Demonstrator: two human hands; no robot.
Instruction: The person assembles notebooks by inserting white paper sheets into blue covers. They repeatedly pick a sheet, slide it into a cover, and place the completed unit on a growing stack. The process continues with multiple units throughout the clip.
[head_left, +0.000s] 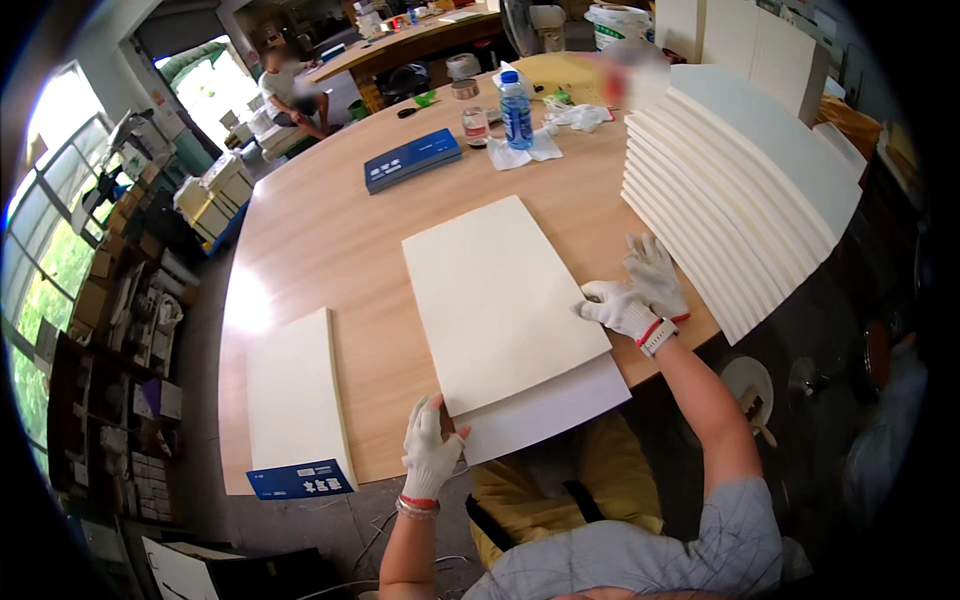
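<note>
A thick cream-white rectangular stack of sheets (pixel 500 290) lies on the wooden table in front of me, one long side toward my right hand. From under its near edge sticks out a thinner white sheet (pixel 545 410). My left hand (pixel 430 450), in a white knitted glove, is at the near left corner, thumb and fingers apart around it. Against the right edge rests my right hand (pixel 622 309), also gloved, its fingers reaching onto the edge. Beside that hand lies a loose white glove (pixel 655 275).
A tall fanned pile of white boards (pixel 720 200) stands on the right. Another white stack (pixel 292 390) with a blue end band (pixel 301 480) lies left. Farther back are a blue box (pixel 412 160), a water bottle (pixel 516 112) and a glass jar (pixel 475 126). A person (pixel 290 90) sits far off.
</note>
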